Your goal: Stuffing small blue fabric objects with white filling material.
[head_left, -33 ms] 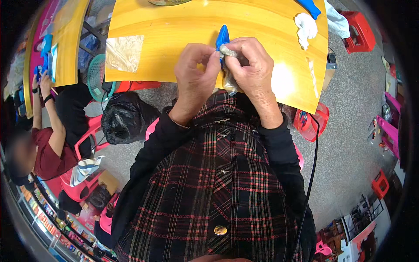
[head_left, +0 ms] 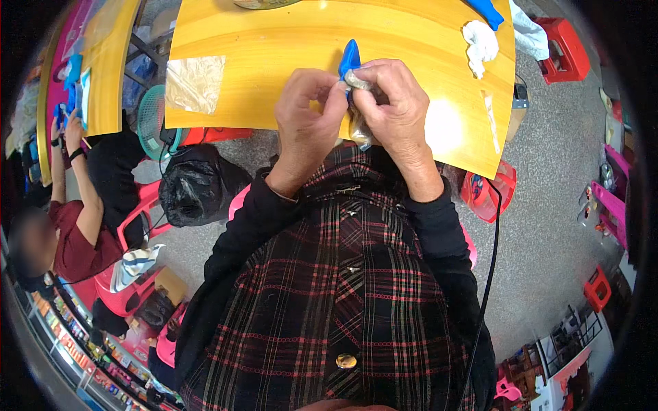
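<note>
Near the front edge of the yellow table, both my hands meet around a glossy blue pointed piece (head_left: 349,56), its tip directed away from me. My left hand (head_left: 308,123) is closed, with thumb and forefinger pinched at the blue piece's near end. My right hand (head_left: 394,103) is closed too, pinching a small greyish-white bundle (head_left: 358,80) against that same end. What the bundle is made of cannot be made out. Below it, between my hands, hangs a clear crinkled plastic wrapping (head_left: 361,130), partly hidden by the right hand.
On the yellow table (head_left: 267,48) lie a clear plastic sheet (head_left: 195,83) at left, a crumpled white cloth (head_left: 480,44) and a blue piece (head_left: 486,11) at right. A black bag (head_left: 199,185) stands on the floor. Another person (head_left: 82,233) handles blue items at left.
</note>
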`<state>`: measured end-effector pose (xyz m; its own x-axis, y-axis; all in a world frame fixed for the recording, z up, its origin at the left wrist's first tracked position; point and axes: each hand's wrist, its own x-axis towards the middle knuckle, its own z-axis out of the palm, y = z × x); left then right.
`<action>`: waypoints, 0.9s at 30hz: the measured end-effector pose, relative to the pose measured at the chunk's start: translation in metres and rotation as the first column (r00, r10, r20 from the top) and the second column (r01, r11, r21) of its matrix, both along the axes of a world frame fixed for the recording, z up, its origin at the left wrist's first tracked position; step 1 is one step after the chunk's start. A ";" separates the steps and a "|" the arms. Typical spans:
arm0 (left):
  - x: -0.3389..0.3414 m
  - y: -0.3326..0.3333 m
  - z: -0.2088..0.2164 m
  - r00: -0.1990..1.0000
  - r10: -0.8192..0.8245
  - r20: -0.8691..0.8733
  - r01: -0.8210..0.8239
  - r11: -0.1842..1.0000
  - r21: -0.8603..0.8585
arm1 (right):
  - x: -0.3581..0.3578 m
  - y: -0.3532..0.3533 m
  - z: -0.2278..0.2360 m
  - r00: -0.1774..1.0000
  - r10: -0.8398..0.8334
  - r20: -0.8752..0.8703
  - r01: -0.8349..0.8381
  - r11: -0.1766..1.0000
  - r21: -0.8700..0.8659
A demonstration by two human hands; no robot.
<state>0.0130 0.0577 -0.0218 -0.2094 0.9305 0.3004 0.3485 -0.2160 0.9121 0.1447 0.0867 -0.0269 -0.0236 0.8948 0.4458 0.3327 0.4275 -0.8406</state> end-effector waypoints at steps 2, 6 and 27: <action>0.000 -0.002 -0.001 1.000 0.006 -0.027 -0.005 1.000 0.010 | -0.001 -0.001 0.001 0.997 -0.018 0.081 0.008 0.994 0.113; -0.003 -0.004 -0.003 0.999 -0.052 -0.013 0.052 0.998 -0.033 | 0.002 -0.001 0.000 0.992 -0.004 0.123 -0.012 0.992 0.128; -0.010 -0.002 0.002 0.991 -0.129 -0.037 0.131 0.990 0.055 | 0.010 -0.003 0.010 0.973 0.200 -0.112 -0.211 0.972 -0.100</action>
<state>0.0035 0.0553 -0.0197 -0.0764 0.9305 0.3583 0.3440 -0.3127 0.8854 0.1551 0.0838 -0.0169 -0.1725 0.9193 0.3539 0.1591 0.3805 -0.9110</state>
